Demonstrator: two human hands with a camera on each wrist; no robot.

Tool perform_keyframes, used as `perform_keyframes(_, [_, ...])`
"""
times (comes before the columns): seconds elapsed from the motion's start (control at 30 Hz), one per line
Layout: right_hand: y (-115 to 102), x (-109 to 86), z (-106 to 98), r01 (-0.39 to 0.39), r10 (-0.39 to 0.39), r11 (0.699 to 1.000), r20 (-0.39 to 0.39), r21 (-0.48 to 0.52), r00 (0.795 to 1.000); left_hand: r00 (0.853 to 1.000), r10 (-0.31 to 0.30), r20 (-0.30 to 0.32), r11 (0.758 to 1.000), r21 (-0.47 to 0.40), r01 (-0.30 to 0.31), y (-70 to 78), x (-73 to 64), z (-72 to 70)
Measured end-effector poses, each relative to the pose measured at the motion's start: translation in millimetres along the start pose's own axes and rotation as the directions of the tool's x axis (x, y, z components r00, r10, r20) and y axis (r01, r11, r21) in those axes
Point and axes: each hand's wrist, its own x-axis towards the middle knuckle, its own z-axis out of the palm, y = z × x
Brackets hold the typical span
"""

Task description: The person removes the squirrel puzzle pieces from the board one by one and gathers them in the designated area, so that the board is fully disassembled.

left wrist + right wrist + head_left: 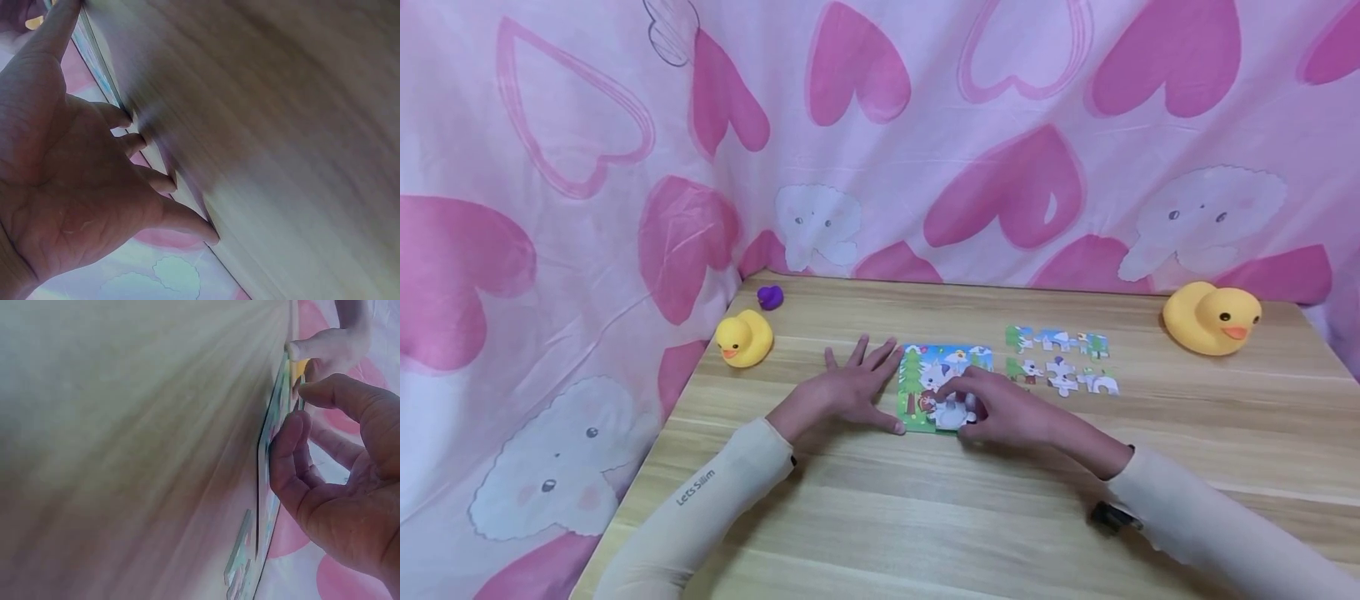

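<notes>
A small picture puzzle board (913,379) with a white cartoon animal and green trees lies on the table between the hands. My left hand (856,392) is spread at its left side, the thumb at the lower left corner; the left wrist view shows the hand (81,181) with fingertips down on the wood. Over the lower right of the board, my right hand (1007,410) pinches a puzzle piece (953,413) between thumb and fingers. In the right wrist view, the right hand (350,469) holds it by the edge, tilted off the board, and its picture is hidden there.
Several loose puzzle pieces (1062,377) lie in two rows right of the board. A large yellow duck (1206,321) sits at the back right. At the left are a smaller yellow duck (747,340) and a purple duck (770,297). A heart-patterned curtain (880,167) hangs behind the table.
</notes>
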Motion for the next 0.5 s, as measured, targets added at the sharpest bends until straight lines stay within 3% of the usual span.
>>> perform_keyframes(0.33, [17, -39.9, -13, 0.086, -0.086, 0.996, -0.097, -0.005, 0.992, 1.0, -0.006, 0.003, 1.0, -0.009, 0.006, 1.4, -1.2, -0.3])
perform_keyframes(0.5, [31, -63.5, -25, 0.067, -0.064, 0.998, -0.138, 0.015, 0.988, 1.0, 0.003, -0.006, 1.0, -0.007, -0.003, 1.1, -1.2, 0.2])
